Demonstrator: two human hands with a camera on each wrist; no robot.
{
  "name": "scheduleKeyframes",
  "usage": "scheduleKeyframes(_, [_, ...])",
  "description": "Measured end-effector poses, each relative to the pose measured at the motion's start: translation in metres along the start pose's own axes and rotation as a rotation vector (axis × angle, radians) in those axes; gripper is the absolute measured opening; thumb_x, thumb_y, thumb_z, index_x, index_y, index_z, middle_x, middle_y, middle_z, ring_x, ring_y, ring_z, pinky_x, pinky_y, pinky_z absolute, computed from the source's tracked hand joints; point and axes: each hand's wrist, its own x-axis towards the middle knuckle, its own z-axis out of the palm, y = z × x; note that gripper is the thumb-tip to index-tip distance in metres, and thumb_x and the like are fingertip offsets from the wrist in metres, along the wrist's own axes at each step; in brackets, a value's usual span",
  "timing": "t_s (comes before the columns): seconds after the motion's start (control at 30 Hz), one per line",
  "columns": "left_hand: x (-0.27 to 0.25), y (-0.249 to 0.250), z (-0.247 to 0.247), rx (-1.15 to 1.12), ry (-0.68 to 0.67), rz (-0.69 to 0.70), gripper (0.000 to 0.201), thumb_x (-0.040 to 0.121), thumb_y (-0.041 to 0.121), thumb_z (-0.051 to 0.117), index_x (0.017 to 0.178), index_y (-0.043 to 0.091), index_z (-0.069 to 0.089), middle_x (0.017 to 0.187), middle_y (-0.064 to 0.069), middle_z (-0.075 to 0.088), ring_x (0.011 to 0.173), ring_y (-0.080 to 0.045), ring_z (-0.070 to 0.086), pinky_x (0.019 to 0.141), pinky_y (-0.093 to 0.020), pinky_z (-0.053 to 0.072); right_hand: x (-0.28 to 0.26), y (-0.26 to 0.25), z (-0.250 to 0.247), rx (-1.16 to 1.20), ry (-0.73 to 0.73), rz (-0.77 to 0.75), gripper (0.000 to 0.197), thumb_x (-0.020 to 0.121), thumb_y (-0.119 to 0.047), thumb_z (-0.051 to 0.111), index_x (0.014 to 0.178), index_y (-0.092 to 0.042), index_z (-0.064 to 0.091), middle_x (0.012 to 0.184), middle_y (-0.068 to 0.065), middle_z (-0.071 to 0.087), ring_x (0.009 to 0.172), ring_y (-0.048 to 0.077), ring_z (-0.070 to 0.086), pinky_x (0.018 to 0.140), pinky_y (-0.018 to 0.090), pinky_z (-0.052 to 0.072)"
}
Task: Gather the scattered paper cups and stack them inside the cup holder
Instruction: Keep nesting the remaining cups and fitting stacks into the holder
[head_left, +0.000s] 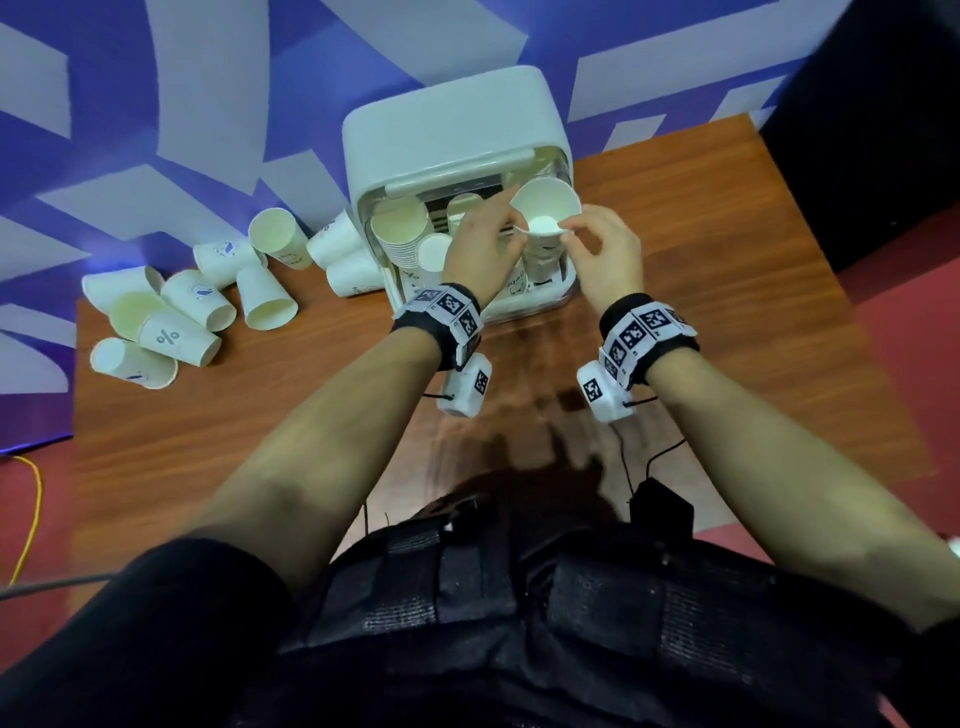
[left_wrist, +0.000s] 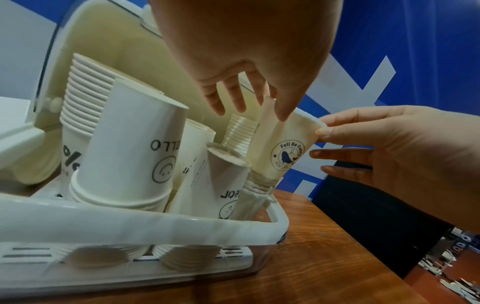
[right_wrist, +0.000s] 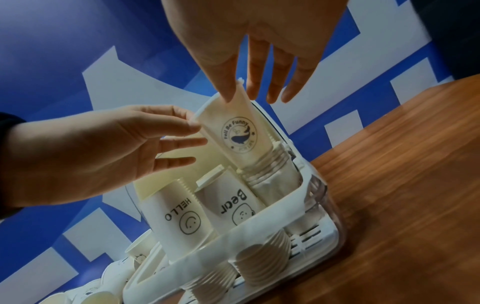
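White whale-logo cup (right_wrist: 235, 134) tilted atop a stack in the holder (head_left: 457, 130) (lid up) — loose cups (head_left: 171, 306) lying left.

Black wristbands (head_left: 441, 332) carry checkered marker tags, white camera units (head_left: 464, 387) beneath; dark, perhaps mesh, vest (head_left: 519, 587).

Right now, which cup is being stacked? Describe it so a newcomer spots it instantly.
Find the white cup holder at the back of the wooden table. At its right side, both hands pinch the rim of one upright cup going into a stack. Only it carries a round blue whale logo; neighbours read HELLO and Bear.
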Motion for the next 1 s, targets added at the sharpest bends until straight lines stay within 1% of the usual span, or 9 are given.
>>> scheduleKeyframes(0.07, [0.005,-0.004,0.005,0.006,-0.003,-0.013,0.023,0.084,0.018,0.055,0.104,0.007,0.062,0.122,0.000,0.063,0.110,-0.019,0.056,0.092,-0.037,0.046,0.003,0.003,0.000,-0.005,0.008,0.001,0.014,0.087,-0.009,0.060,0.097,-0.009,0.070,0.116,0.007,0.062,0.109,0.019,0.055,0.092,0.011,0.034])
scheduleKeyframes(0.2, [0.016,-0.010,0.012,0.024,0.029,-0.028,0.025,0.086,0.019,0.056,0.110,0.014,0.062,0.111,0.002,0.065,0.106,-0.019,0.056,0.094,-0.039,0.044,0.014,0.009,-0.001,0.006,0.034,-0.001,0.015,0.087,-0.011,0.060,0.098,-0.010,0.070,0.116,0.006,0.062,0.109,0.017,0.056,0.092,0.009,0.036])
scheduleKeyframes(0.37, [0.016,-0.017,0.014,-0.035,0.078,-0.029,0.010,0.088,0.018,0.057,0.096,0.013,0.061,0.132,0.004,0.057,0.121,-0.016,0.051,0.097,-0.027,0.041,0.017,0.011,0.003,0.035,0.044,-0.055,0.016,0.087,-0.009,0.061,0.099,-0.005,0.070,0.115,0.004,0.061,0.106,0.014,0.056,0.091,0.006,0.037])
scheduleKeyframes(0.5, [0.015,-0.015,0.013,-0.046,0.082,-0.034,0.014,0.090,0.016,0.056,0.100,0.008,0.061,0.135,0.012,0.050,0.125,-0.013,0.048,0.093,-0.017,0.037,0.019,0.017,0.010,0.034,0.044,-0.090,0.016,0.087,-0.011,0.060,0.098,-0.006,0.070,0.118,0.011,0.063,0.112,0.020,0.058,0.098,0.021,0.043])
scheduleKeyframes(0.57, [0.015,-0.019,0.013,0.016,0.035,-0.012,0.021,0.089,0.014,0.055,0.107,0.005,0.060,0.135,0.007,0.053,0.121,-0.017,0.051,0.092,-0.025,0.043,0.020,0.025,0.014,0.009,-0.001,-0.053,0.017,0.087,-0.012,0.060,0.099,-0.006,0.070,0.120,0.011,0.062,0.113,0.022,0.058,0.100,0.029,0.045])
scheduleKeyframes(0.67, [0.015,-0.028,0.018,0.146,-0.054,-0.005,0.017,0.087,0.014,0.053,0.102,0.009,0.060,0.142,0.002,0.049,0.122,-0.023,0.051,0.092,-0.033,0.046,0.018,0.032,0.016,-0.046,-0.060,0.005,0.019,0.087,-0.011,0.059,0.102,-0.009,0.070,0.123,0.008,0.061,0.115,0.022,0.056,0.102,0.034,0.043])
scheduleKeyframes(0.8, [0.014,-0.032,0.023,0.351,-0.141,0.055,0.029,0.089,0.010,0.051,0.115,0.005,0.062,0.149,-0.004,0.041,0.134,-0.028,0.040,0.107,-0.034,0.034,0.016,0.037,0.017,-0.169,-0.109,0.035,0.020,0.091,-0.015,0.058,0.106,-0.010,0.070,0.124,0.007,0.060,0.119,0.026,0.049,0.097,0.018,0.029])
scheduleKeyframes(0.9, [0.010,-0.033,0.026,0.493,-0.251,0.097,0.037,0.095,0.017,0.046,0.130,0.006,0.055,0.153,-0.008,0.034,0.142,-0.026,0.030,0.118,-0.039,0.016,0.016,0.040,0.019,-0.222,-0.155,0.059,0.025,0.094,-0.018,0.056,0.113,-0.009,0.068,0.131,0.008,0.056,0.123,0.026,0.044,0.098,0.018,0.025])
scheduleKeyframes(1.0, [0.007,-0.034,0.026,0.569,-0.347,0.074,0.044,0.100,0.028,0.039,0.141,0.010,0.042,0.158,-0.007,0.024,0.146,-0.022,0.018,0.119,-0.040,0.006,0.015,0.041,0.023,-0.268,-0.197,0.053,0.031,0.096,-0.020,0.052,0.125,-0.011,0.062,0.139,0.007,0.050,0.131,0.026,0.037,0.106,0.023,0.023])
